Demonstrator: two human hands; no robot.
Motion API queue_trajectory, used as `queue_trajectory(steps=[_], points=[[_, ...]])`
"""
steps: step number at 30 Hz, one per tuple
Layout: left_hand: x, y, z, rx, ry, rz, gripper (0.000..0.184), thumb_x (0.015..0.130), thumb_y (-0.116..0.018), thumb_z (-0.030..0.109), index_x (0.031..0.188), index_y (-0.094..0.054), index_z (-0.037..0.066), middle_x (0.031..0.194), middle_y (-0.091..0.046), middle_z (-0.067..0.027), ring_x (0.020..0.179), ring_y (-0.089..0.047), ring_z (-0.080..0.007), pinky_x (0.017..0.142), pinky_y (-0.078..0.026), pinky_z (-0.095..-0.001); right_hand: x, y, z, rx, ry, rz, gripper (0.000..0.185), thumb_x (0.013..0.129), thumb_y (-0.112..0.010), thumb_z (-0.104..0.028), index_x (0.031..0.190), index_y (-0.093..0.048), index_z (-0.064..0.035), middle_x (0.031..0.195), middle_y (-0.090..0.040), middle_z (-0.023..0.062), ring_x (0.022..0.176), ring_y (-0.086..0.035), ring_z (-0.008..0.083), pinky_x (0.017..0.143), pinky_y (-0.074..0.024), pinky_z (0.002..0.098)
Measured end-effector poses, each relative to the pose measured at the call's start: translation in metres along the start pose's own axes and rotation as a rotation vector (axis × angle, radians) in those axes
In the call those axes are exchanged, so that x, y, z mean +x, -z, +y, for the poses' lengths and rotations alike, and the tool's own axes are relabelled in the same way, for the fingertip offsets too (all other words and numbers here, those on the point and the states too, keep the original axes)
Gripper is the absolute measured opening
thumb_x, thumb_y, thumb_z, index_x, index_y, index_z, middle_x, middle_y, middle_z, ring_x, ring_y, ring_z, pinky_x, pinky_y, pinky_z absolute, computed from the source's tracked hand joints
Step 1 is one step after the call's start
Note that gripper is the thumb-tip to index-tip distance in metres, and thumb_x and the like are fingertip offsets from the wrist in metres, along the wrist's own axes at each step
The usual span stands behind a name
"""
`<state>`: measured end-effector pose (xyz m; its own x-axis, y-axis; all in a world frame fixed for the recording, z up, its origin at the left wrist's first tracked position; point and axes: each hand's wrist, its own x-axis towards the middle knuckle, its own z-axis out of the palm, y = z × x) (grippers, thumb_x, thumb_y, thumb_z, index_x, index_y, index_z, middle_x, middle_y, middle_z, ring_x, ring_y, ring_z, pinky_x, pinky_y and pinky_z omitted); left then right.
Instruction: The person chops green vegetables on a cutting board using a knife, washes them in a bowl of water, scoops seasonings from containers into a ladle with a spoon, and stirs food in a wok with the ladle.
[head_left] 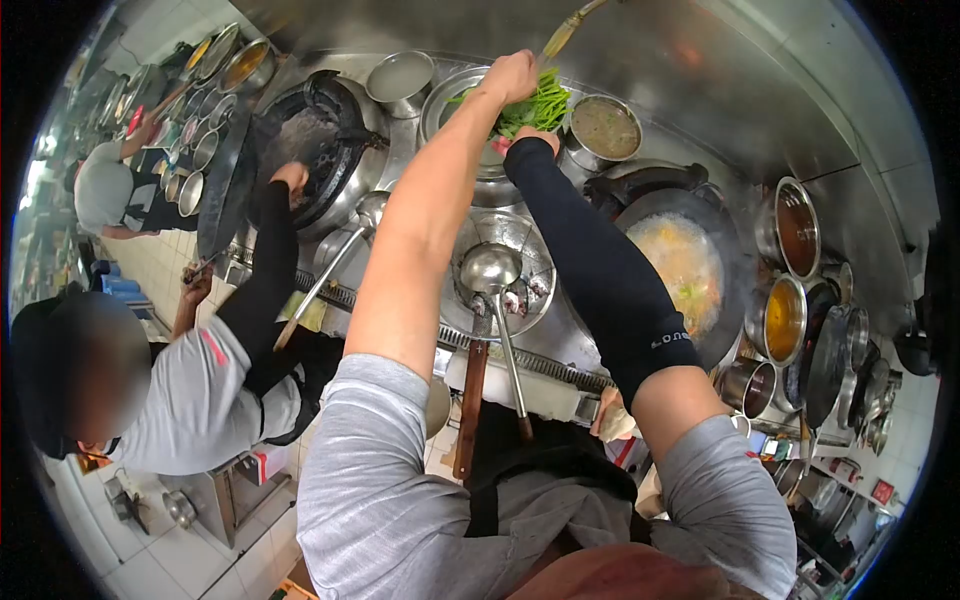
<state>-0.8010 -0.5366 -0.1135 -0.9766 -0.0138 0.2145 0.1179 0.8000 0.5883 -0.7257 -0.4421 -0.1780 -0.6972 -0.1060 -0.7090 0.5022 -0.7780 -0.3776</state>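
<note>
Steel walling (740, 60) backs a crowded desk (402, 150) around a metal bowl (432, 112), the landmark here. Left of the bowl stands a co-worker (195, 400). Right of it, a black wok (738, 265) holds frothy liquid (680, 265); nearer the wearer than it, a ladle (490, 268) rests over a metal basin. Just right of it sits a pot (635, 140). Above it, the left hand (513, 78) curls beside leafy greens (545, 105), which lie over its right side; the right hand (537, 138) touches them. Hidden fingers mean I cannot tell how closed either grip is.
</note>
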Motion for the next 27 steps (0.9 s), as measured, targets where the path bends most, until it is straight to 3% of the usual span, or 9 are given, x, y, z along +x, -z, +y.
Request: queue_trajectory(steps=[4,7,10,13,14,17,20,23,27], points=[[0.027,-0.028,-0.027,-0.517,-0.065,-0.061,0.026,0.090,-0.059,0.016,0.108,-0.068,0.000,0.104,-0.073,-0.0230,0.102,-0.071,-0.0377,0.090,-0.055,-0.0415,0.000,-0.002,-0.002,0.028,0.022,0.024,0.031,0.098,-0.037,0.002,0.127,-0.044,-0.0050,0.112,-0.055,0.0252,0.075,-0.061,0.0373,0.074,-0.0589,0.0617],[0.011,-0.015,0.003,-0.778,0.052,-0.159,0.021,0.089,-0.063,0.001,0.110,-0.064,-0.002,0.097,-0.075,-0.0124,0.097,-0.071,-0.0202,0.085,-0.055,-0.0394,-0.024,-0.007,-0.005,-0.086,0.116,0.051,0.033,0.096,-0.038,0.005,0.128,-0.043,-0.0021,0.111,-0.055,0.0259,0.071,-0.061,0.0380,0.071,-0.0592,0.0612],[-0.005,-0.002,0.022,-0.411,0.043,-0.142,0.022,0.086,-0.063,0.014,0.104,-0.070,0.004,0.097,-0.074,-0.0190,0.099,-0.072,-0.0335,0.087,-0.055,-0.0405,-0.037,-0.007,-0.005,-0.107,0.167,0.055,0.033,0.095,-0.038,0.006,0.127,-0.043,0.0004,0.108,-0.056,0.0272,0.068,-0.061,0.0384,0.067,-0.0604,0.0598],[-0.001,0.015,0.026,-0.042,-0.109,0.079,0.023,0.087,-0.068,0.016,0.104,-0.068,0.001,0.098,-0.075,-0.0161,0.097,-0.072,-0.0318,0.085,-0.055,-0.0411,-0.050,-0.008,-0.010,-0.165,0.165,0.074,0.030,0.095,-0.039,0.007,0.124,-0.045,0.0036,0.105,-0.056,0.0286,0.067,-0.062,0.0382,0.064,-0.0618,0.0584],[0.003,0.020,0.020,-0.063,-0.104,0.119,0.025,0.086,-0.068,0.023,0.102,-0.069,0.003,0.100,-0.074,-0.0193,0.100,-0.070,-0.0373,0.086,-0.054,-0.0427,-0.047,-0.007,-0.010,-0.180,0.172,0.071,0.029,0.095,-0.039,0.008,0.123,-0.045,0.0052,0.104,-0.056,0.0291,0.067,-0.062,0.0380,0.062,-0.0622,0.0577],[0.015,0.046,0.029,-0.107,-0.092,0.400,0.022,0.088,-0.068,0.022,0.099,-0.069,0.003,0.092,-0.074,-0.0142,0.086,-0.072,-0.0297,0.075,-0.055,-0.0398,-0.050,-0.007,-0.010,-0.217,0.203,0.061,0.026,0.095,-0.040,0.009,0.120,-0.045,0.0100,0.100,-0.055,0.0302,0.064,-0.061,0.0368,0.060,-0.0629,0.0566],[-0.018,0.111,0.103,-0.338,-0.065,0.238,0.034,0.080,-0.074,0.028,0.097,-0.065,0.000,0.094,-0.071,-0.0267,0.096,-0.069,-0.0436,0.083,-0.054,-0.0491,-0.053,-0.007,-0.012,-0.242,0.223,0.052,0.026,0.094,-0.039,0.009,0.119,-0.044,0.0129,0.098,-0.055,0.0304,0.063,-0.061,0.0355,0.058,-0.0635,0.0548],[-0.026,0.133,0.136,-0.096,-0.129,0.117,0.038,0.080,-0.077,0.032,0.097,-0.065,0.000,0.094,-0.071,-0.0266,0.095,-0.069,-0.0437,0.082,-0.054,-0.0484,-0.061,-0.005,-0.013,-0.270,0.242,0.046,0.029,0.093,-0.039,0.009,0.121,-0.043,0.0121,0.097,-0.055,0.0302,0.062,-0.062,0.0354,0.057,-0.0637,0.0545],[-0.001,0.134,0.130,0.085,-0.136,0.172,0.035,0.083,-0.075,0.028,0.096,-0.064,-0.002,0.093,-0.070,-0.0298,0.096,-0.068,-0.0452,0.083,-0.055,-0.0501,-0.077,0.014,-0.013,-0.377,0.290,-0.006,0.033,0.091,-0.040,0.009,0.124,-0.042,0.0088,0.098,-0.056,0.0303,0.064,-0.062,0.0366,0.058,-0.0637,0.0561]])
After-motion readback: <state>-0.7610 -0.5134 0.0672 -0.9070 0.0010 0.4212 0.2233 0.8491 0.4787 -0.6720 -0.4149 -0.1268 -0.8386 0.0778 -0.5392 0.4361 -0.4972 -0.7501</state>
